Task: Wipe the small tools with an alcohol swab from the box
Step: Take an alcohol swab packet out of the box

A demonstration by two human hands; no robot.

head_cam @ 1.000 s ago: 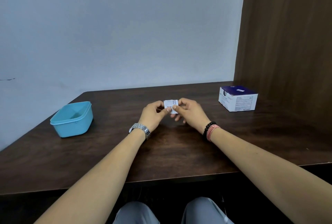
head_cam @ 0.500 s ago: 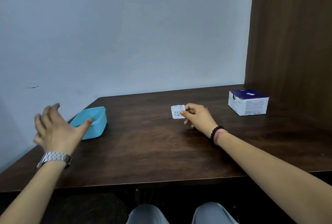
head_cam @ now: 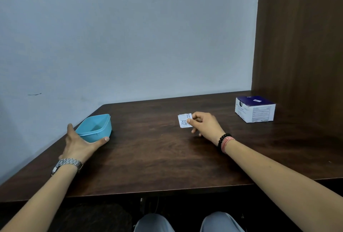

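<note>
Both hands work apart. Left hand, lower left of the frame, is spread wide around the near side of the blue tub: thumb tip touches its front corner, the fingers reach to its far-left side, but I cannot tell if it grips already. Right hand, center of the frame, pinches the swab packet btw thumb and forefinger, held just over the table. One edge of the packet looks ragged, maybe torn; too small to be sure. Swab box sits at the right, well apart from both hands.

Step in hand, I think: fetch the tub, which probably holds the small tools; none is visible inside from this angle. Next move needs the left hand to clamp the tub and pull it toward the center, w/o tipping it, then both hands to take the swab out of the packet.
</note>
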